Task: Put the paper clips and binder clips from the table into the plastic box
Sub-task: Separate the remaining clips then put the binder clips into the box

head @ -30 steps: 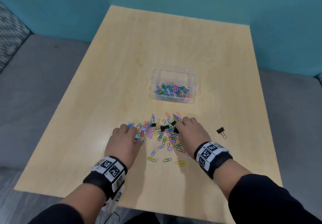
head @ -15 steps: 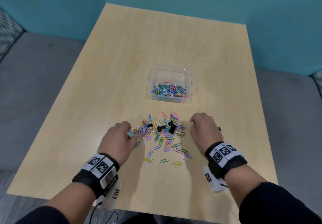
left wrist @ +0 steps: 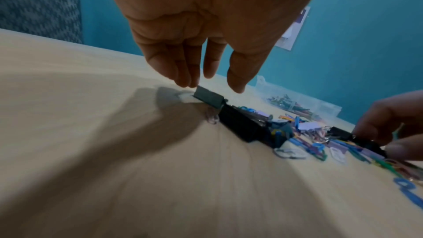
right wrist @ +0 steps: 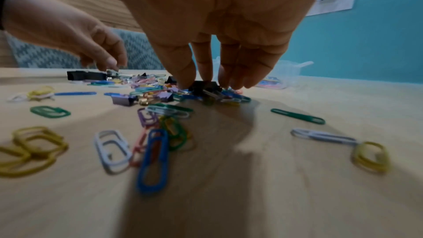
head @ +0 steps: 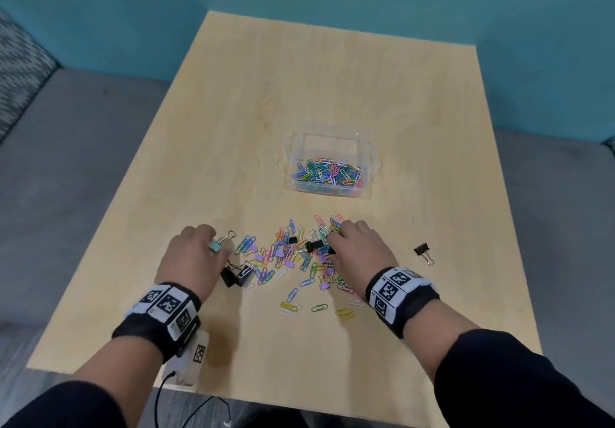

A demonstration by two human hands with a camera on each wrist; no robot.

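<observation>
Paper clips, light, thin and slippery, lie scattered flat on the tabletop between both hands, mixed with stiffer binder clips that offer wire handles to grab. Left hand fingers touch a teal binder clip; right hand pinches a black binder clip. Beyond stands the plastic box, partly filled. Nothing blocks the way. Another black clip lies apart, rightward.

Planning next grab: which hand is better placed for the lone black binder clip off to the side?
Right. The lone black binder clip lies just outboard of the right hand; the left hand is across the pile.
</observation>
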